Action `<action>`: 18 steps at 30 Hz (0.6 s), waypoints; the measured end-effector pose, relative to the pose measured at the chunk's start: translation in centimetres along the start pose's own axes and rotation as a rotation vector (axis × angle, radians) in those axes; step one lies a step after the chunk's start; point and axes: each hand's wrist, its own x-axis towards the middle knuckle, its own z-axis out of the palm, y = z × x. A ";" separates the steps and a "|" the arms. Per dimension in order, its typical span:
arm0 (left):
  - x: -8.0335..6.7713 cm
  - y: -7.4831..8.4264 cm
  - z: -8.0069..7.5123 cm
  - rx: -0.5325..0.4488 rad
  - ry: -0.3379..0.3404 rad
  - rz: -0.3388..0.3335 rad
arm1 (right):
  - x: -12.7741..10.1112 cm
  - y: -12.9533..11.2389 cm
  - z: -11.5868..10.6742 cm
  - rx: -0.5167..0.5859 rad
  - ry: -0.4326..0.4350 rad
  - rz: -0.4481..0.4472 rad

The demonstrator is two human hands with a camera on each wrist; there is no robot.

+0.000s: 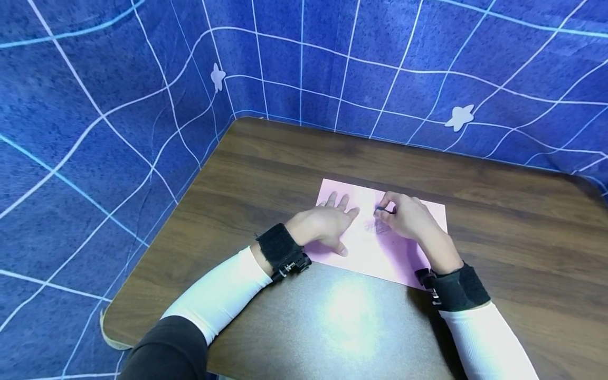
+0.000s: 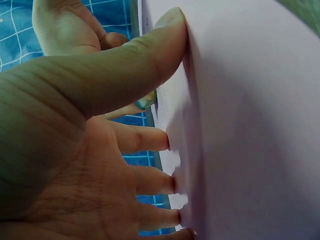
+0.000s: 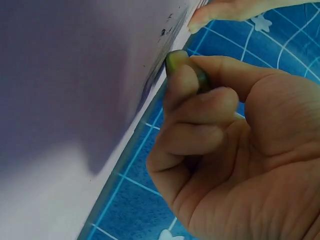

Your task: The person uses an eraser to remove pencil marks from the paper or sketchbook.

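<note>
A pink sheet of paper (image 1: 380, 253) lies on the brown wooden table (image 1: 285, 169). My left hand (image 1: 338, 210) rests flat on the sheet's left part, fingers spread and straight; in the left wrist view its fingertips (image 2: 169, 142) press on the paper (image 2: 250, 125). My right hand (image 1: 391, 210) pinches a small dark piece (image 1: 381, 211) between thumb and forefinger and holds its tip against the paper. A grey smudge (image 1: 377, 227) shows on the sheet just under that hand. The right wrist view shows the pinched piece (image 3: 202, 80) touching the paper (image 3: 75, 75) beside dark marks (image 3: 165, 30).
Blue cloth with a white grid and star shapes (image 1: 119, 105) walls the table at the back and left. The table's rounded front left corner (image 1: 111, 327) is near my left elbow. A bright glare patch (image 1: 347, 316) lies on the wood in front of the paper.
</note>
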 end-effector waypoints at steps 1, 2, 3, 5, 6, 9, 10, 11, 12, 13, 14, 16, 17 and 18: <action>0.0 0.0 0.0 -0.003 0.001 0.000 | 0.0 0.0 0.0 -0.009 0.004 0.006; 0.0 0.0 0.0 -0.005 0.003 0.000 | 0.0 -0.1 -0.1 -0.025 0.009 0.012; 0.0 -0.1 0.0 -0.008 0.005 -0.001 | 0.1 -0.1 -0.1 -0.042 0.014 0.020; 0.0 -0.1 0.0 -0.011 0.011 -0.001 | 0.0 -0.1 -0.2 -0.074 0.031 0.041; -0.1 -0.1 0.1 -0.014 0.013 0.000 | 0.0 -0.1 -0.2 -0.089 0.041 0.057; -0.1 0.0 0.1 -0.018 0.013 0.004 | -0.3 0.2 -0.4 -0.112 0.063 0.089; -0.1 0.0 0.1 -0.019 0.012 0.005 | -0.3 0.2 -0.4 -0.114 0.072 0.090; -0.1 0.0 0.1 -0.021 0.011 0.005 | -0.4 0.3 -0.4 -0.116 0.076 0.092; -0.1 0.1 0.1 -0.022 0.011 0.007 | -0.5 0.4 -0.5 -0.118 0.078 0.094; -0.1 0.1 0.1 -0.021 0.011 0.008 | -0.5 0.4 -0.5 -0.120 0.082 0.094; -0.1 0.1 0.1 -0.022 0.012 0.009 | -0.6 0.3 -0.5 -0.122 0.084 0.094; -0.1 0.1 0.1 -0.024 0.012 0.008 | -0.6 0.3 -0.4 -0.127 0.089 0.099; -0.1 0.1 0.1 -0.024 0.013 0.008 | -0.5 0.2 -0.4 -0.127 0.093 0.094; -0.1 0.1 0.0 -0.024 0.014 0.007 | -0.5 0.2 -0.3 -0.119 0.097 0.084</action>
